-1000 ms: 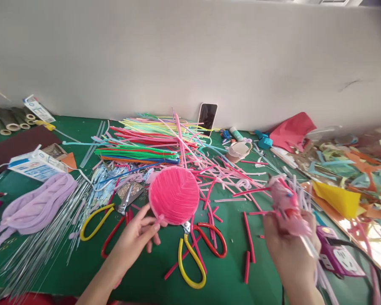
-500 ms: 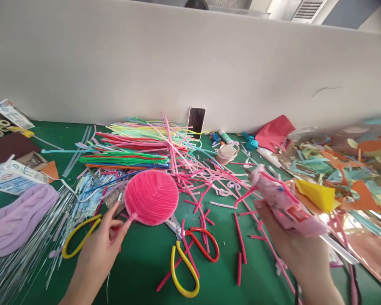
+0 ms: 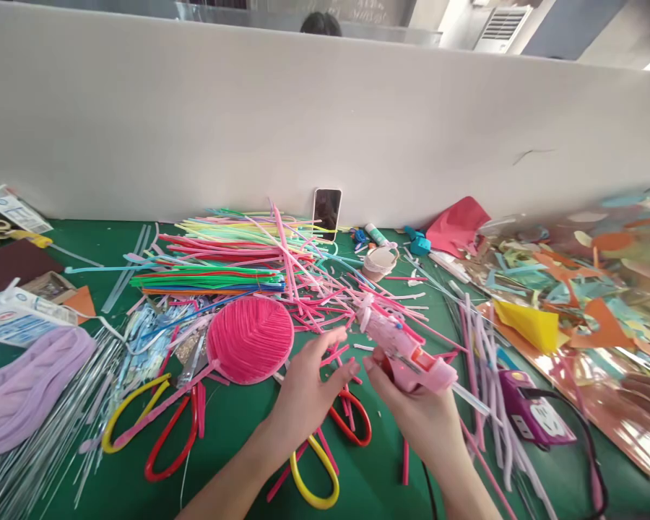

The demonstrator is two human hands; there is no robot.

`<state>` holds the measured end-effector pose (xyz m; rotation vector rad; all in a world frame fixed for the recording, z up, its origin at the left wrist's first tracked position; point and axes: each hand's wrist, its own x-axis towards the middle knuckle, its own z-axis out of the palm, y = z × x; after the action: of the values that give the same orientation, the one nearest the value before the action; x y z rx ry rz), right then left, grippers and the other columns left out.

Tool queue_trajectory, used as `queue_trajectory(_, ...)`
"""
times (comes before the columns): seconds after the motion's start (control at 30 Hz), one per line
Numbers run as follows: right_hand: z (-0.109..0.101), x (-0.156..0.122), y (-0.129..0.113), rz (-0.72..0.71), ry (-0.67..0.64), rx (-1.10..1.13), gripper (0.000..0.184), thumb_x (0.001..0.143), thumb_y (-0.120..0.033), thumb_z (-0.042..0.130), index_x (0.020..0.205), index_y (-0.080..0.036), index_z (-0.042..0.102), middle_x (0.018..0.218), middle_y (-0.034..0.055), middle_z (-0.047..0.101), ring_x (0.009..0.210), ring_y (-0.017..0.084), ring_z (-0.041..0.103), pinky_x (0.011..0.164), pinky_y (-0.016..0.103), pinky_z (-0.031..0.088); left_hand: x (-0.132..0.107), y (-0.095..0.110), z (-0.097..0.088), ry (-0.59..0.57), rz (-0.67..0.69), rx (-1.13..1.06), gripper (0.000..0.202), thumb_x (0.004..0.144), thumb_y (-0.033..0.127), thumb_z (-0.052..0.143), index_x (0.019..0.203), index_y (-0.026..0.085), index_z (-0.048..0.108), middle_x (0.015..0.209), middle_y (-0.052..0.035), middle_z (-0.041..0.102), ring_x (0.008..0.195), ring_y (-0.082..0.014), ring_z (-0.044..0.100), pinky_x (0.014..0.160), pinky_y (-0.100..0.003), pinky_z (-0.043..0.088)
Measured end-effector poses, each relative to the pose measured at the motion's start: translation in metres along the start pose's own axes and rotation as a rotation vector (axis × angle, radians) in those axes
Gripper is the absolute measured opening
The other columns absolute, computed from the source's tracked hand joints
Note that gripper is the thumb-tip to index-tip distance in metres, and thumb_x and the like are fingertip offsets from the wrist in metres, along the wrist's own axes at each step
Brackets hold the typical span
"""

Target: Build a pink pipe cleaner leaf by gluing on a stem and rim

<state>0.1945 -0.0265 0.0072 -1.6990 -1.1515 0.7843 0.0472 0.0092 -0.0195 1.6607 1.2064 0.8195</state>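
Right hand point(image 3: 418, 419)'s wrapped around a pink hot glue gun point(image 3: 393, 338), off to the right of that round pink pipe-cleaner leaf point(image 3: 250, 341). Left hand point(image 3: 308, 379)'s closer to the leaf, thumb and fingers apart.

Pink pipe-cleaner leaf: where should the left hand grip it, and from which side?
I'd pinch the stem from above, coming from the near side with the left hand, which looks empty. The thin stem sticks out toward the wearer, to the lower left of the leaf's broad, round blade. It crosses scissor handles, so avoid catching those.
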Motion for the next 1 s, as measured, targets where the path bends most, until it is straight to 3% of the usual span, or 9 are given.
queue_trajectory(0.07,-0.003,0.003,0.01,-0.074,-0.003,-0.04,0.026,0.08,-0.045,0.065,0.074,-0.02,0.061,0.062,-0.0004,0.063,0.054,0.015,0.057,0.052,0.025,0.047,0.003,0.001,0.005,-0.005,0.017,0.004,0.025,0.092,0.034,0.06,0.115,0.026,0.066,0.109,-0.0043,0.074,0.106,-0.0222,0.067,0.09,-0.035,0.052)
queue_trajectory(0.17,-0.009,0.006,0.022,-0.23,0.089,-0.216,0.019,0.082,-0.038,0.064,0.076,-0.021,0.056,0.063,-0.0014,0.061,0.051,0.014,0.054,0.049,0.024,0.044,0.0,0.008,0.001,0.143,0.116,0.045,0.014,0.094,0.031,0.057,0.09,0.023,0.068,0.088,-0.0017,0.072,0.087,-0.0187,0.066,0.077,-0.03,0.052)
queue_trajectory(0.27,-0.014,0.007,0.025,-0.408,0.111,-0.389,0.004,0.084,-0.024,0.059,0.084,-0.022,0.055,0.079,0.0016,0.063,0.058,0.013,0.054,0.052,0.024,0.041,-0.006,0.016,-0.01,0.281,0.226,0.134,0.016,0.095,0.029,0.056,0.084,0.022,0.064,0.079,-0.001,0.068,0.077,-0.0167,0.064,0.071,-0.028,0.05)
queue_trajectory(0.37,-0.016,0.006,0.022,-0.396,0.083,-0.397,0.005,0.084,-0.025,0.058,0.084,-0.022,0.054,0.076,0.001,0.061,0.058,0.014,0.051,0.053,0.025,0.04,-0.024,0.007,-0.033,0.368,0.28,0.349,0.015,0.096,0.028,0.053,0.086,0.023,0.063,0.079,-0.0023,0.068,0.077,-0.018,0.064,0.07,-0.029,0.05)
queue_trajectory(0.5,-0.019,0.011,0.023,-0.195,0.013,-0.26,0.02,0.08,-0.039,0.064,0.074,-0.022,0.054,0.056,-0.0034,0.052,0.049,0.013,0.046,0.047,0.025,0.038,-0.08,-0.043,-0.09,0.516,0.113,0.895,0.027,0.094,0.04,0.053,0.106,0.019,0.064,0.097,-0.0136,0.066,0.092,-0.0308,0.065,0.08,-0.044,0.051)
queue_trajectory(0.57,-0.021,0.019,0.025,-0.132,-0.045,-0.229,0.023,0.078,-0.041,0.065,0.07,-0.022,0.054,0.053,-0.0036,0.051,0.048,0.013,0.045,0.045,0.025,0.038,-0.114,-0.069,-0.122,0.483,-0.035,1.116,0.037,0.094,0.043,0.044,0.111,0.016,0.062,0.11,-0.0211,0.062,0.096,-0.0375,0.063,0.078,-0.049,0.051)
queue_trajectory(0.67,-0.018,0.032,0.023,-0.083,-0.068,-0.237,0.023,0.075,-0.042,0.067,0.072,-0.021,0.06,0.054,-0.0023,0.056,0.048,0.015,0.049,0.045,0.027,0.041,-0.146,-0.088,-0.15,0.515,-0.194,1.185,0.034,0.095,0.04,0.041,0.115,0.018,0.058,0.098,-0.0157,0.065,0.084,-0.0328,0.065,0.071,-0.043,0.052)
queue_trajectory(0.8,-0.001,0.036,0.01,-0.047,-0.069,-0.159,0.029,0.072,-0.046,0.07,0.081,-0.018,0.07,0.069,0.003,0.07,0.062,0.021,0.063,0.057,0.03,0.05,-0.124,-0.088,-0.146,0.439,-0.115,1.011,0.033,0.096,0.045,0.043,0.108,0.021,0.062,0.102,-0.0125,0.068,0.094,-0.0299,0.065,0.084,-0.041,0.051)
queue_trajectory(1.0,0.002,0.032,-0.003,0.005,-0.14,-0.089,0.035,0.068,-0.05,0.074,0.08,-0.018,0.074,0.064,0.0028,0.067,0.065,0.023,0.064,0.052,0.03,0.046,-0.076,-0.089,-0.137,0.243,-0.083,1.136,0.032,0.097,0.032,0.037,0.085,0.021,0.064,0.081,-0.0096,0.064,0.075,-0.0264,0.062,0.067,-0.037,0.048)
